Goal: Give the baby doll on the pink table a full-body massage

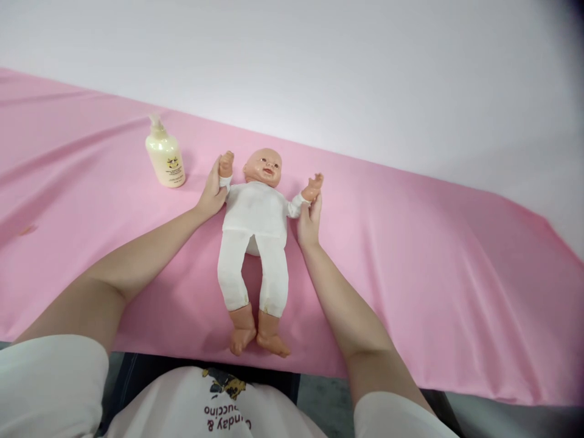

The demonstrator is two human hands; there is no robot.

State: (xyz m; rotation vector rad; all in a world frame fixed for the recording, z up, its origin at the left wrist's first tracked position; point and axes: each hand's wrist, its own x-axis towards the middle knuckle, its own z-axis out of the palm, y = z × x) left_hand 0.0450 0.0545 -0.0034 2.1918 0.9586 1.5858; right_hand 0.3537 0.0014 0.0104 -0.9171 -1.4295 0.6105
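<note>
A baby doll [255, 210] in a white top and white trousers lies on its back on the pink cloth [410, 261], head away from me and bare feet towards me. My left hand [213, 193] is closed around the doll's forearm on the left, near the white cuff. On the other side my right hand [311, 220] holds the doll's other forearm just below its wrist. Both of the doll's arms are bent upwards beside its head. Some of my fingers are hidden behind the doll's arms.
A pump bottle [166, 159] of pale yellow liquid stands on the cloth to the left of the doll. Behind the table's far edge rises a white wall [319, 73]. The table's near edge runs just in front of my body.
</note>
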